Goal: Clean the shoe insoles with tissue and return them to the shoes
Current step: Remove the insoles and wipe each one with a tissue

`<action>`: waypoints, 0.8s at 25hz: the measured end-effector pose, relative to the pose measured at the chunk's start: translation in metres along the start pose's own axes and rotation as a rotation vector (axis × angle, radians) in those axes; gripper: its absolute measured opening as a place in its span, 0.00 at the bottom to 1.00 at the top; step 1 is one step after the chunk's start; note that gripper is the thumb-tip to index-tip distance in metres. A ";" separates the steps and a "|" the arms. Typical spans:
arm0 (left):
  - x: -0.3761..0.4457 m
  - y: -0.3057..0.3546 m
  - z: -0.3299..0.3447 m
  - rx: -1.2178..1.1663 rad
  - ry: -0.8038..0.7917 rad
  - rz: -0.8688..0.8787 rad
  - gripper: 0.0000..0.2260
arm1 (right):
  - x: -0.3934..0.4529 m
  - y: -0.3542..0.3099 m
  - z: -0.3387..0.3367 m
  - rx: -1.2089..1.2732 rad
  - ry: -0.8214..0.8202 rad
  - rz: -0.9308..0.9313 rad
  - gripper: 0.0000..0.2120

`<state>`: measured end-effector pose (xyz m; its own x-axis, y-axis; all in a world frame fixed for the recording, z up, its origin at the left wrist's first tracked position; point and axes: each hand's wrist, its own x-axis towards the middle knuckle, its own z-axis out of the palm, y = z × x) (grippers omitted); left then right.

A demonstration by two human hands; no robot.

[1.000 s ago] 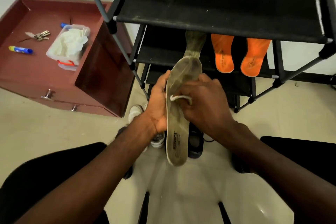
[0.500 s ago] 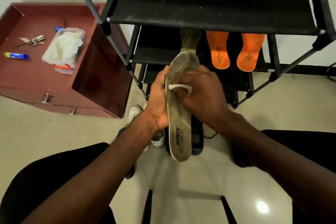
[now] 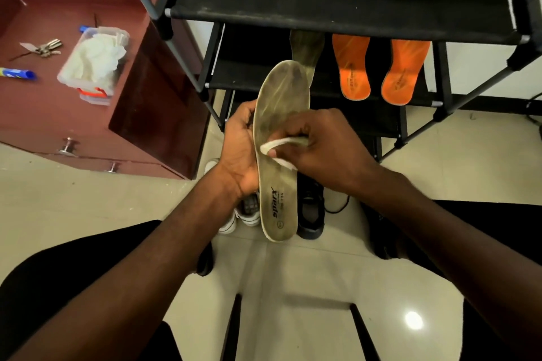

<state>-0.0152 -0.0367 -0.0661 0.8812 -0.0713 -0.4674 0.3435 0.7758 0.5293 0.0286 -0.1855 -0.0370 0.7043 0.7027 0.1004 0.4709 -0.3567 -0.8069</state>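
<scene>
Left hand [image 3: 240, 149] grips the grey insole [image 3: 280, 138] along its left edge, fingers curled round behind it, palm against the side. Insole held upright in the air in front of the rack [image 3: 337, 9], toe end up, heel end down; "sparx" print readable near the heel. Surface shows dark grime, heaviest toward the toe.

Right hand [image 3: 325, 149] pinches a folded white tissue [image 3: 278, 148], fingers clamped on it and pressing it flat on the insole's middle.

Second grey insole [image 3: 306, 50] lies on the rack's middle shelf, directly behind the held one. Two orange insoles [image 3: 378, 70] lie side by side on the same shelf, to its right.

On the floor under the held insole: white shoes [image 3: 243, 214] at left, a black shoe [image 3: 311, 211] at right.

Desk [image 3: 38, 102] at left carries a clear box [image 3: 93, 64] of tissues, keys [image 3: 44, 47], and a blue tube [image 3: 16, 73].
</scene>
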 end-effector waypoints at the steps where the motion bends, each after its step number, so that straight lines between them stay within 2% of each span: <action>1: -0.001 0.003 0.002 0.019 -0.012 0.011 0.22 | 0.001 0.003 -0.004 0.040 0.052 0.017 0.05; 4: -0.002 0.010 0.008 0.030 -0.119 0.032 0.35 | 0.002 0.003 -0.004 0.056 0.113 0.007 0.05; 5: 0.000 0.010 0.008 0.036 -0.132 0.043 0.37 | 0.002 0.002 -0.002 0.028 0.116 -0.004 0.05; 7: 0.003 0.008 0.006 0.036 -0.120 0.051 0.35 | 0.003 0.003 -0.004 0.031 0.151 0.009 0.06; 10: 0.005 0.006 -0.001 0.044 -0.118 0.042 0.33 | 0.007 0.005 -0.016 0.201 0.239 0.161 0.06; 13: 0.005 0.007 -0.002 0.051 -0.141 0.018 0.34 | 0.010 0.004 -0.024 0.472 0.221 0.320 0.06; 20: 0.007 0.008 0.000 0.065 -0.097 0.017 0.33 | 0.017 0.007 -0.032 0.824 0.197 0.544 0.09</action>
<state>-0.0058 -0.0314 -0.0652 0.9133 -0.1213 -0.3889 0.3459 0.7350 0.5832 0.0609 -0.1959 -0.0227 0.8250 0.4299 -0.3668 -0.4021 -0.0093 -0.9155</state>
